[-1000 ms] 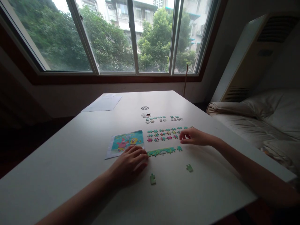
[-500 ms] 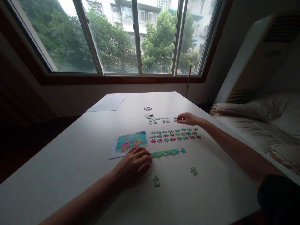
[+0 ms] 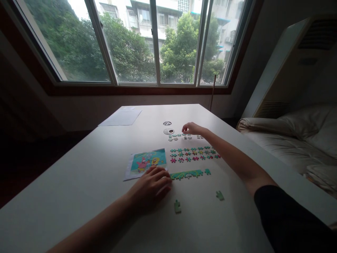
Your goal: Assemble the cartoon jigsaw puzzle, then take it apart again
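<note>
My left hand (image 3: pixel 154 184) rests palm down with its fingers loosely spread. Its fingertips touch the left end of a joined puzzle strip (image 3: pixel 188 174) and cover the near corner of a cartoon picture sheet (image 3: pixel 147 161). Over the far row of loose puzzle pieces (image 3: pixel 179 135) hovers my right hand (image 3: pixel 193 129), fingers bent downward and slightly apart; I see no piece in them. Rows of coloured puzzle pieces (image 3: pixel 195 153) lie between the hands, partly behind my right forearm. A single piece (image 3: pixel 207 172) sits just right of the strip.
Two green pieces lie nearer me, one on the left (image 3: pixel 177 206) and one on the right (image 3: pixel 219 195). Two round holed discs (image 3: pixel 169 131) are at the far middle of the white table (image 3: pixel 86 182). Paper sheets (image 3: pixel 121 116) lie far left. A sofa (image 3: pixel 284 137) stands at right.
My right hand has moved left along the far row, away from the pieces at its right end. My left hand has stayed in place. The view has shifted slightly.
</note>
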Tool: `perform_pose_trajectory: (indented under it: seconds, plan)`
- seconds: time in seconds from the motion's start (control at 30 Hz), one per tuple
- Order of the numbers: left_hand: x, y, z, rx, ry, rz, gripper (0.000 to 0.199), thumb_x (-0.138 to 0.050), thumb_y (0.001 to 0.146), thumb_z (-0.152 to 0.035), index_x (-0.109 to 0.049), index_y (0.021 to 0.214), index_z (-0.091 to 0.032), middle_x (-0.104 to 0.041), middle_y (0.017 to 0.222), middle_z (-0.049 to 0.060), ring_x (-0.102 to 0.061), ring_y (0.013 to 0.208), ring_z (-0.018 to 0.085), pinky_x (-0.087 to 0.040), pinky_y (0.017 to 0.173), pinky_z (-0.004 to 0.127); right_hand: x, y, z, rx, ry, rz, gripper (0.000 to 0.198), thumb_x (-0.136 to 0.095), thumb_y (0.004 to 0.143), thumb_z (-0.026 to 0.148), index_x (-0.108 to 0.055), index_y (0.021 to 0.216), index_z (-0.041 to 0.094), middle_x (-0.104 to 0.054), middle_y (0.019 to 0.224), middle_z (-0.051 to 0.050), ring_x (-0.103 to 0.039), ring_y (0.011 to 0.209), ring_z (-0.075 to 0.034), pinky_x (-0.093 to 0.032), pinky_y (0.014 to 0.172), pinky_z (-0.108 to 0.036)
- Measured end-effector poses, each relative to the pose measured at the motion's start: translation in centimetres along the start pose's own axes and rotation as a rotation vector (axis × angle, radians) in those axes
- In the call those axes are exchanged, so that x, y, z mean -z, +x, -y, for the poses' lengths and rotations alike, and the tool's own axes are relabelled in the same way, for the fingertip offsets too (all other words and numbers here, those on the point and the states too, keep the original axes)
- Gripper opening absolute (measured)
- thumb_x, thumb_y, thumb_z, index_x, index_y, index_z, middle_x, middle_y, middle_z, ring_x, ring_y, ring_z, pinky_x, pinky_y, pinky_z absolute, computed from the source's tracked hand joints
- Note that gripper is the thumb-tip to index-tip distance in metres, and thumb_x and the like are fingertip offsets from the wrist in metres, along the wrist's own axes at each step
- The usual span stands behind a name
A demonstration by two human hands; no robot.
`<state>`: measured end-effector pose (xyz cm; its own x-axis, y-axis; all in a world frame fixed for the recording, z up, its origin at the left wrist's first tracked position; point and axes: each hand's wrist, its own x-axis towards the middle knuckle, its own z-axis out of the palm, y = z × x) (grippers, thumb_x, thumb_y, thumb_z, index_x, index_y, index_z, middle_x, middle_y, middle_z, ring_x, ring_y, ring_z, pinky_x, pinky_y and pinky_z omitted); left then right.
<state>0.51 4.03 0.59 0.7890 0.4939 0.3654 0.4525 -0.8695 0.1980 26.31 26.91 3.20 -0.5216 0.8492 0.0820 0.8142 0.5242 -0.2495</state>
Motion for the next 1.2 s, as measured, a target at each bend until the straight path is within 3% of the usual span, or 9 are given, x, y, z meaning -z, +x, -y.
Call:
perform_pose_trajectory:
  seconds: [0.47, 0.67, 0.83, 1.2]
  plan:
    - [0.1, -0.1, -0.1, 0.002, 0.004, -0.008, 0.015, -0.043, 0.088, -0.018, -0.057, 0.095, -0.019, -0.059, 0.096, 0.006, -0.050, 0.095, 0.022, -0.038, 0.088, 0.040, -2.0, 2.5, 0.6, 0.030, 0.023, 0.032, 0.016, -0.067, 0.071, 0.027, -0.071, 0.083, 0.018, -0.069, 0.083, -0.004, -0.059, 0.068, -0.012, -0.041, 0.060, -0.020]
    - [0.1, 0.0, 0.0, -0.008, 0.013, -0.024, 0.015, -0.044, 0.088, -0.019, -0.057, 0.095, -0.019, -0.060, 0.095, 0.007, -0.051, 0.094, 0.022, -0.038, 0.087, 0.039, -2.4, 2.9, 2.6, 0.064, 0.040, 0.011, 0.021, -0.063, 0.076, 0.030, -0.069, 0.091, 0.019, -0.068, 0.089, -0.004, -0.059, 0.072, -0.012, -0.040, 0.060, -0.019]
    - [0.1, 0.0, 0.0, -0.013, 0.019, -0.027, 0.017, -0.042, 0.088, -0.020, -0.058, 0.096, -0.019, -0.060, 0.095, 0.007, -0.051, 0.095, 0.021, -0.039, 0.087, 0.039, -2.7, 3.7, 4.2, 0.101, 0.043, 0.042, 0.025, -0.067, 0.071, 0.031, -0.069, 0.093, 0.019, -0.068, 0.092, -0.004, -0.059, 0.075, -0.013, -0.040, 0.061, -0.019]
    - [0.1, 0.0, 0.0, -0.005, -0.003, -0.004, 0.016, -0.042, 0.088, -0.018, -0.057, 0.095, -0.019, -0.060, 0.096, 0.007, -0.049, 0.095, 0.022, -0.037, 0.087, 0.040, -2.2, 5.1, 4.8, -0.003, 0.103, 0.158, 0.026, -0.074, 0.060, 0.027, -0.067, 0.082, 0.015, -0.068, 0.081, -0.006, -0.058, 0.067, -0.015, -0.041, 0.054, -0.021]
